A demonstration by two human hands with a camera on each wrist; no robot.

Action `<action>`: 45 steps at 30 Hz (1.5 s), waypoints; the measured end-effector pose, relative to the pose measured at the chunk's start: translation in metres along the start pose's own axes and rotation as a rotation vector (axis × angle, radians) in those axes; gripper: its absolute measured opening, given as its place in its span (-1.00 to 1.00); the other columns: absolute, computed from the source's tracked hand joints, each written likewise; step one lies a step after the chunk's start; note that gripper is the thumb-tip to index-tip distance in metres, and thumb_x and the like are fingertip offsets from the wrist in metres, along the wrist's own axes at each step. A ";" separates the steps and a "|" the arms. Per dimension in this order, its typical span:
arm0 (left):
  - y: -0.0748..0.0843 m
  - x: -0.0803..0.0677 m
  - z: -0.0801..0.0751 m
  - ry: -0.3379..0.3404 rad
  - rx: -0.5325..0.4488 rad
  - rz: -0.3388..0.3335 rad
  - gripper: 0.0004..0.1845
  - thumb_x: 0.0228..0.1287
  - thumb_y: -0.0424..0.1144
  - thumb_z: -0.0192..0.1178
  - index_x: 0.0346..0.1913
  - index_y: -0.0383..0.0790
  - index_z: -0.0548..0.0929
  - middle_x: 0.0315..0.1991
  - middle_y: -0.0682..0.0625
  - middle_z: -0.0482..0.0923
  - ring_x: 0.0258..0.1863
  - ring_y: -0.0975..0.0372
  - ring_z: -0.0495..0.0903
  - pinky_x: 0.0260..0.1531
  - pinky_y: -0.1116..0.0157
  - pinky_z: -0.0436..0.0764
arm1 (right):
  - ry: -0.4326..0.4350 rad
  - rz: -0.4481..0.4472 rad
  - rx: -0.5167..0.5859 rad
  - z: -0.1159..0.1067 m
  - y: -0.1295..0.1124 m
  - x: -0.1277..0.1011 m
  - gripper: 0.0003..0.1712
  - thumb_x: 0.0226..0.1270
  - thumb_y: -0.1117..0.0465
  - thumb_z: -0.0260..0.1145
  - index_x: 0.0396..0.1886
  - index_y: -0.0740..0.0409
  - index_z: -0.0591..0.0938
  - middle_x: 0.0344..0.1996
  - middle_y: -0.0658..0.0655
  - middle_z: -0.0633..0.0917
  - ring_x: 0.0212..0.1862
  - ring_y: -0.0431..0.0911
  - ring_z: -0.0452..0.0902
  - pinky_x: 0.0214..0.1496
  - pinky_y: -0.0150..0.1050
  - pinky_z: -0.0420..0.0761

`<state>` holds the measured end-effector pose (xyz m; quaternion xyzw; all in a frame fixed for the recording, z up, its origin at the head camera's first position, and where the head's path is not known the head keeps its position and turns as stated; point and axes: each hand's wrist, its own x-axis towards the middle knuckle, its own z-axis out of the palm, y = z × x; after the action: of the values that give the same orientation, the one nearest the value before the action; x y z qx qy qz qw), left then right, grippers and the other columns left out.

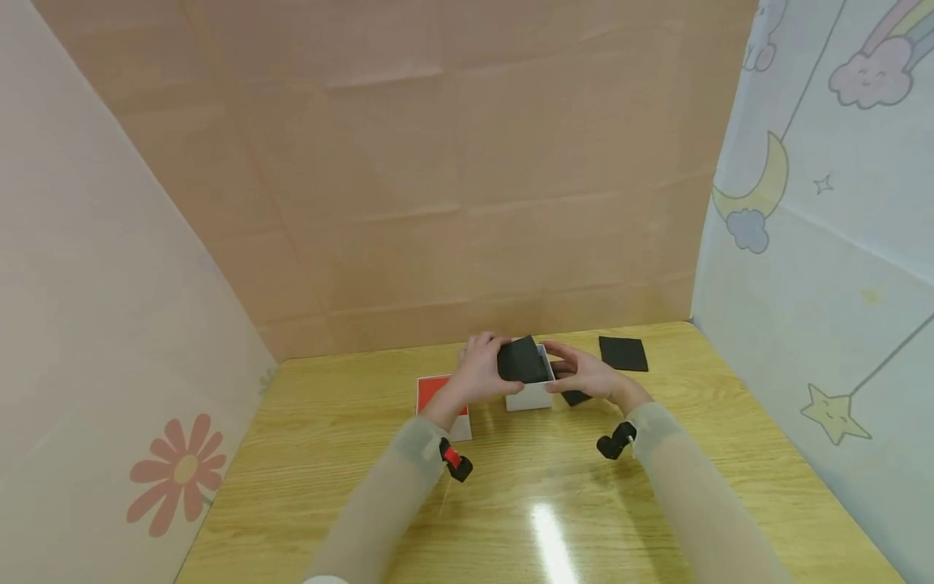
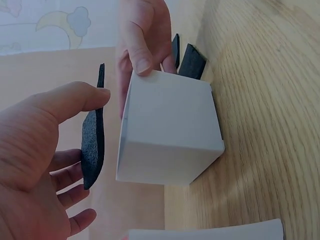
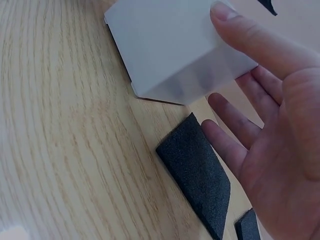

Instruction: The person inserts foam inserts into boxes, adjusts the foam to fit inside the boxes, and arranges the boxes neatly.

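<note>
A thin black foam pad [image 1: 522, 360] is pinched in my left hand [image 1: 481, 369]. In the left wrist view the thumb presses one face of that pad [image 2: 93, 142] and the fingers lie behind it. It is tilted over the open top of a white box [image 1: 529, 397], apart from the rim in the left wrist view. My right hand [image 1: 587, 373] holds the box at its right side. The right wrist view shows its thumb on one face of the box [image 3: 160, 45] and its fingers around the side. The inside of the box is mostly hidden.
Just right of the box, partly under my right hand, lies a second black foam pad [image 1: 576, 398]. Farther right, toward the back edge, is another foam pad [image 1: 623, 354]. A white box with a red top surface [image 1: 432, 394] stands at the left, partly behind my left forearm.
</note>
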<state>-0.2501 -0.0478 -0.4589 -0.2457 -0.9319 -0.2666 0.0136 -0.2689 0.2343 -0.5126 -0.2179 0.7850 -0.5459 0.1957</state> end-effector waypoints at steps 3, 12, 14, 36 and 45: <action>-0.001 0.005 0.003 -0.024 -0.003 -0.003 -0.10 0.14 0.07 0.61 0.51 -0.16 0.51 0.38 -0.07 0.44 0.35 -0.02 0.32 0.32 -0.12 0.37 | -0.002 0.006 -0.009 -0.001 0.003 0.001 0.17 0.46 0.25 0.51 0.78 0.17 -0.07 0.69 0.34 0.11 0.57 0.35 0.26 0.42 0.17 0.54; -0.007 0.017 0.008 -0.068 0.023 0.004 -0.11 0.16 0.08 0.59 0.51 -0.16 0.52 0.40 -0.06 0.43 0.37 -0.02 0.34 0.32 -0.12 0.38 | 0.006 0.005 -0.039 -0.001 0.005 0.003 0.17 0.46 0.20 0.52 0.78 0.16 -0.05 0.68 0.35 0.13 0.57 0.35 0.26 0.43 0.20 0.52; -0.006 0.019 0.007 -0.074 0.026 0.004 -0.12 0.16 0.08 0.59 0.51 -0.14 0.52 0.40 -0.05 0.43 0.37 -0.02 0.34 0.33 -0.12 0.38 | 0.010 0.008 -0.048 -0.001 0.005 0.003 0.17 0.46 0.19 0.52 0.78 0.16 -0.05 0.69 0.35 0.12 0.57 0.36 0.25 0.44 0.22 0.50; -0.014 0.027 0.016 -0.130 -0.028 0.018 -0.09 0.22 0.13 0.56 0.57 -0.08 0.47 0.49 -0.05 0.41 0.39 0.01 0.36 0.38 -0.10 0.35 | 0.021 0.017 -0.054 0.001 0.001 -0.001 0.13 0.49 0.21 0.49 0.79 0.12 -0.04 0.70 0.32 0.09 0.60 0.36 0.19 0.47 0.29 0.44; -0.015 0.026 0.018 -0.140 -0.060 0.013 -0.09 0.24 0.13 0.57 0.58 -0.07 0.46 0.54 -0.04 0.39 0.46 -0.01 0.34 0.40 -0.18 0.33 | 0.019 0.000 -0.062 0.000 -0.001 -0.003 0.14 0.49 0.21 0.49 0.78 0.14 -0.05 0.71 0.32 0.07 0.60 0.37 0.19 0.47 0.30 0.43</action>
<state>-0.2777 -0.0385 -0.4774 -0.2699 -0.9205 -0.2766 -0.0572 -0.2666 0.2356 -0.5113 -0.2183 0.8033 -0.5235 0.1814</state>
